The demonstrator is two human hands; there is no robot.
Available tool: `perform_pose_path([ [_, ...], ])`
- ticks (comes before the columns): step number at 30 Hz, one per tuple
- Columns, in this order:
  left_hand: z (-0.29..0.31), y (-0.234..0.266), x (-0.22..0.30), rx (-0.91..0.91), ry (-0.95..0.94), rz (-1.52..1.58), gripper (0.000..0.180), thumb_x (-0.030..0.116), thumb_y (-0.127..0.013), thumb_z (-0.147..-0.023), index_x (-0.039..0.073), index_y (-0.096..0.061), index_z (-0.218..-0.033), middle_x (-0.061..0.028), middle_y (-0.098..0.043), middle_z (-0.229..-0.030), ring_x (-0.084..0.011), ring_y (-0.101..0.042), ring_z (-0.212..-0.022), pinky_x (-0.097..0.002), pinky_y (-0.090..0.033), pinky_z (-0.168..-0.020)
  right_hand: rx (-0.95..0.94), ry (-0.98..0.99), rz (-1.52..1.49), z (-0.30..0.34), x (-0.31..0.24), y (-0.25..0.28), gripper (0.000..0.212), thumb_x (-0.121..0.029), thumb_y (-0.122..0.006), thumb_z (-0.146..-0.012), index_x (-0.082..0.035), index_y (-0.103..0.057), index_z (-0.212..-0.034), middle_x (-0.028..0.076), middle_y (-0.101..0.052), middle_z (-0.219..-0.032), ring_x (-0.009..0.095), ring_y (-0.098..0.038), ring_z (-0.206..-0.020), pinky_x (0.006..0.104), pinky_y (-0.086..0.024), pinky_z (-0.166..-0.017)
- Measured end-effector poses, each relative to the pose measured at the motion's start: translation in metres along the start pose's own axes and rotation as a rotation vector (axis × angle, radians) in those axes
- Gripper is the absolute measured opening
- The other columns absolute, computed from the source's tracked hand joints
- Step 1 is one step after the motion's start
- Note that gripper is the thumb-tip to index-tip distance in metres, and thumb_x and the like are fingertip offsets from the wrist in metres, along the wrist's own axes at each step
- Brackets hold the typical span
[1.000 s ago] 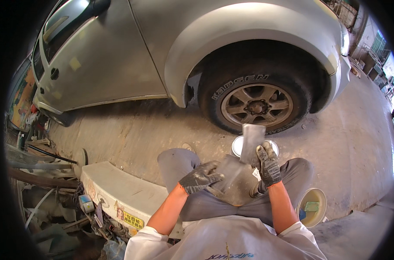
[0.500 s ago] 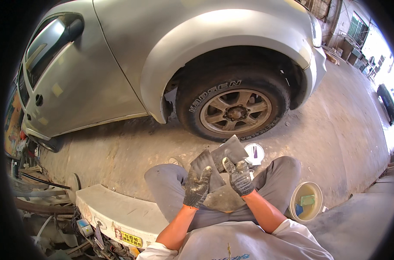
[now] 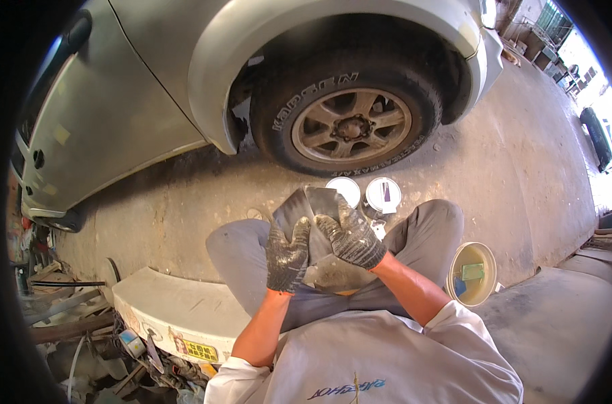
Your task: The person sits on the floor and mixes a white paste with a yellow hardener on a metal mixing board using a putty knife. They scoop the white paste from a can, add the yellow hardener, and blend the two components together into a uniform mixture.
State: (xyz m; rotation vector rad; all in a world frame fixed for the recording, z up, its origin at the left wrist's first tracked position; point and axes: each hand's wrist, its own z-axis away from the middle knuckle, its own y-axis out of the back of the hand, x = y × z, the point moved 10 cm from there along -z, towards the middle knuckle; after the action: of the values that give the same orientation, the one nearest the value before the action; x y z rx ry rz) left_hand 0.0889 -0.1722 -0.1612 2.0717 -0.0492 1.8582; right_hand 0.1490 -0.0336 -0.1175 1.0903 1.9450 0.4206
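My left hand (image 3: 287,256), in a dark, dusty work glove, is closed on a dark grey sheet of sandpaper (image 3: 291,209). The gloved right hand (image 3: 353,239) pinches a second sandpaper sheet (image 3: 323,199), thumb toward the left hand. Both sheets meet and overlap above my lap, so their lower parts are partly hidden by the gloves. Beyond them stands the car's front wheel (image 3: 351,128), with a dark tyre and a dusty spoked rim, under the grey fender (image 3: 215,74).
Two round cans with white lids, one plain (image 3: 343,190) and one bearing a dark mark (image 3: 374,195), stand before the tyre. A cream bucket (image 3: 489,296) holding green and blue pieces is at my right. An off-white bumper (image 3: 178,303) and scrap (image 3: 90,337) lie left.
The two sheets, held apart at an angle before, are now brought together and overlap. My right hand has moved left toward the left hand. The view has tilted down, showing a second lid.
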Motion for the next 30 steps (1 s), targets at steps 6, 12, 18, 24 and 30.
perform_pose_path([
  [6, -0.001, -0.001, -0.008, 0.004, 0.039, 0.024, 0.033, 0.012, -0.060, -0.091, -0.005, -0.053, -0.118, -0.0181, -0.065, -0.107, -0.0257, -0.063, -0.099, -0.0352, -0.048, -0.085, -0.405, 0.031, -0.043, -0.012, -0.018, -0.006, 0.052, -0.036, -0.055, -0.091, 0.007, -0.050, -0.120, 0.032, -0.058, -0.097, 0.041, -0.061, -0.083, 0.0486, -0.046, -0.066],
  [12, 0.000, 0.002, 0.003, -0.014, 0.031, -0.022, 0.032, 0.011, -0.061, -0.092, -0.002, -0.053, -0.119, -0.0097, -0.064, -0.107, -0.0141, -0.060, -0.095, -0.0275, -0.048, -0.082, -0.577, 0.339, -0.018, -0.001, -0.031, -0.018, 0.040, -0.025, -0.055, -0.088, -0.006, -0.055, -0.123, 0.022, -0.062, -0.095, 0.036, -0.061, -0.076, 0.0439, -0.049, -0.065],
  [18, -0.003, 0.005, 0.023, -0.076, 0.020, -0.045, 0.031, 0.012, -0.063, -0.090, -0.003, -0.054, -0.117, -0.0115, -0.065, -0.105, -0.0152, -0.061, -0.090, -0.0281, -0.049, -0.079, -0.504, 0.669, 0.022, 0.032, -0.047, -0.018, 0.038, -0.022, -0.055, -0.080, 0.005, -0.058, -0.107, 0.032, -0.059, -0.092, 0.036, -0.062, -0.066, 0.0440, -0.048, -0.053],
  [24, -0.004, 0.015, 0.012, 0.033, 0.091, -0.061, 0.030, 0.017, -0.065, -0.088, -0.005, -0.058, -0.106, -0.0169, -0.067, -0.094, -0.0245, -0.064, -0.087, -0.0359, -0.049, -0.077, -0.562, 0.125, -0.113, 0.017, -0.020, -0.024, 0.043, -0.025, -0.062, -0.075, 0.001, -0.058, -0.109, 0.025, -0.059, -0.094, 0.036, -0.062, -0.072, 0.0431, -0.049, -0.063],
  [30, -0.001, 0.008, 0.024, -0.019, 0.010, -0.017, 0.030, 0.017, -0.066, -0.087, -0.005, -0.057, -0.106, -0.0176, -0.067, -0.094, -0.0253, -0.065, -0.085, -0.0358, -0.049, -0.076, -0.620, 0.478, 0.092, 0.022, -0.046, -0.007, 0.044, -0.033, -0.066, -0.073, -0.006, -0.062, -0.107, 0.019, -0.059, -0.094, 0.033, -0.062, -0.081, 0.0433, -0.050, -0.069],
])
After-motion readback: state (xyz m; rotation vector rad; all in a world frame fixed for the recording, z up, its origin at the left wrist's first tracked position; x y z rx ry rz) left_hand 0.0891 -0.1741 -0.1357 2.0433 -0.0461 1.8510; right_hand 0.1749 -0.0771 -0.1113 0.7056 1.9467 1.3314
